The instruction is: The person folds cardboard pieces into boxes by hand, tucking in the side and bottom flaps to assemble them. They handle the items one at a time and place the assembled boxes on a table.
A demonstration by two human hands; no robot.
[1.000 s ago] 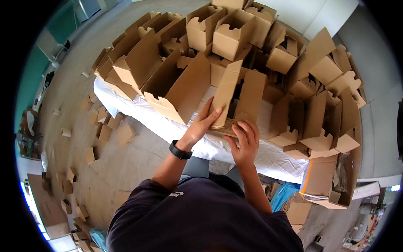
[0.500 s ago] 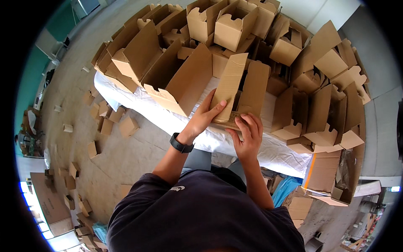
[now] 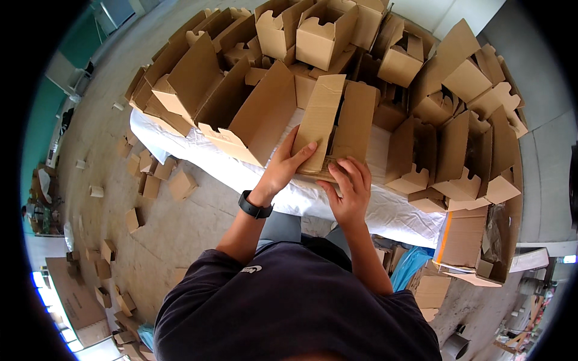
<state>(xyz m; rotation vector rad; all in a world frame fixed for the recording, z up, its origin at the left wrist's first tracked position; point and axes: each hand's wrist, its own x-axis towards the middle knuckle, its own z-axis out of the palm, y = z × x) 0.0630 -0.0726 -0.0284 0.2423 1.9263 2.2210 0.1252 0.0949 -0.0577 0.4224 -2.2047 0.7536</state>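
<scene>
A brown cardboard box (image 3: 355, 123) lies on the white-covered table in front of me, its two long top flaps folded inward with a narrow dark gap between them. My left hand (image 3: 284, 167) grips its left side near the front corner, thumb pressed on the left flap (image 3: 319, 120). At the near end, my right hand (image 3: 348, 191) has bent fingers on the top edge and the thumb lower against the front. The box hides some of the fingertips. Left of it stands a long open cardboard box (image 3: 265, 117).
Several open cardboard boxes (image 3: 328, 39) are stacked along the far side, with more open boxes (image 3: 463, 156) to the right. White cloth (image 3: 397, 219) covers the table. Small cardboard pieces (image 3: 150, 185) litter the floor at left. A larger open carton (image 3: 466, 237) stands at the right end.
The gap between the box's two top flaps looks slightly narrower. Both hands keep their hold on the box. The whole view has shifted a little.
</scene>
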